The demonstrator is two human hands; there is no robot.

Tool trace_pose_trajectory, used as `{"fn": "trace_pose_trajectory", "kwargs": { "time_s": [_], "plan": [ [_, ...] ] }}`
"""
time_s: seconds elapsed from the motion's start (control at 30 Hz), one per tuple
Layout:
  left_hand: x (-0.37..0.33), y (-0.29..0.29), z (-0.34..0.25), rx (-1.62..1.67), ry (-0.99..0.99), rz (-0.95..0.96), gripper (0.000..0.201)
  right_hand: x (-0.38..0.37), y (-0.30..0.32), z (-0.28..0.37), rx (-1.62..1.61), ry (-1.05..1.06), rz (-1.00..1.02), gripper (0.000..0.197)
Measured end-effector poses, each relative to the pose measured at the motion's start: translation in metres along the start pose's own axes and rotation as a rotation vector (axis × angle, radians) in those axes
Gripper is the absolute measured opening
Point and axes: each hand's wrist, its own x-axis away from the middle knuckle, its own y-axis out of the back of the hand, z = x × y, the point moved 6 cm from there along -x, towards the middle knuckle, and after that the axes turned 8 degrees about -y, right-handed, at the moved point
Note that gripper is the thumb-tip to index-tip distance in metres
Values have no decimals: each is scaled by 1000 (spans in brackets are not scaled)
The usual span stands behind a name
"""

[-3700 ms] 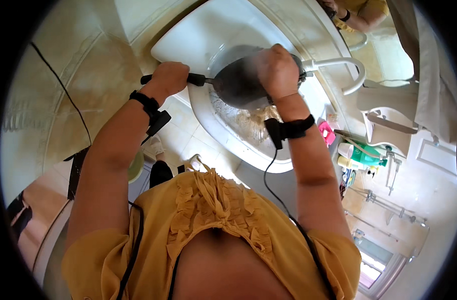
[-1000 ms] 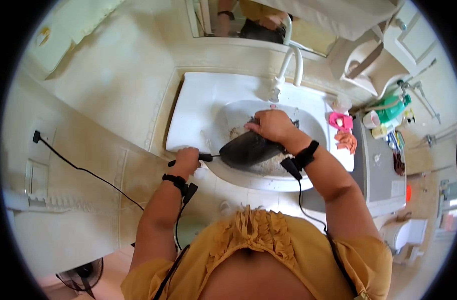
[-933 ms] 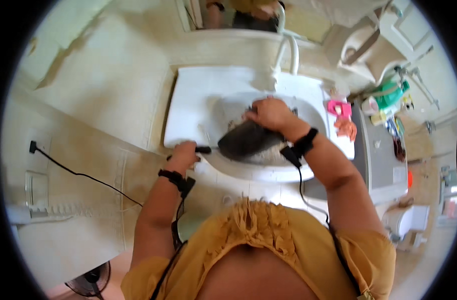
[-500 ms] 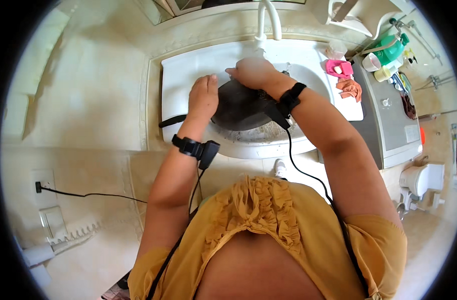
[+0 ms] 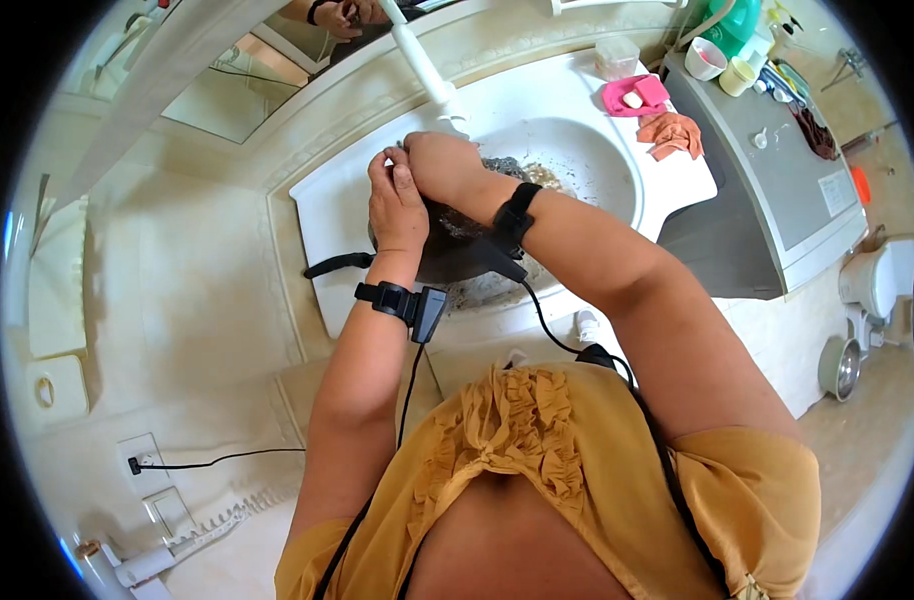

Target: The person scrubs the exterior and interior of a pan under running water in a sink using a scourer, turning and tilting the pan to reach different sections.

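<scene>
A black frying pan (image 5: 447, 258) rests tilted in the white sink (image 5: 612, 165), its black handle (image 5: 339, 264) sticking out over the left edge of the counter. Above the pan's far left side my two hands meet. My left hand (image 5: 397, 210) has its fingers bent and its thumb up against the right one. My right hand (image 5: 442, 165) is curled closed, knuckles up. A small greyish bit shows between the fingertips, too little to name. Just right of my right wrist lies a grey, mesh-like clump (image 5: 502, 165), with brown dirt around it.
A white faucet (image 5: 422, 65) rises behind my hands. To the right sit a pink soap dish (image 5: 617, 97), an orange cloth (image 5: 669, 133) and a clear tub (image 5: 616, 57). A grey-topped washing machine (image 5: 762, 170) holds cups and a green bottle (image 5: 732, 28). Black cables run from my wrists.
My right hand has come left and now meets my left hand, whose fingers have bent inward. The view has turned and shifted; more of the sink's dirty basin shows on the right.
</scene>
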Motion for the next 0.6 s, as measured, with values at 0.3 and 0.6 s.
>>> {"fn": "trace_pose_trajectory", "kwargs": {
  "time_s": [0.3, 0.6],
  "plan": [
    [-15, -21, -3, -474, -65, 274, 39, 14, 54, -155, -872, -344, -477, 46],
    [-22, -27, 8, -451, -57, 317, 33, 83, 18, -44, -245, 417, -495, 31]
  ]
}}
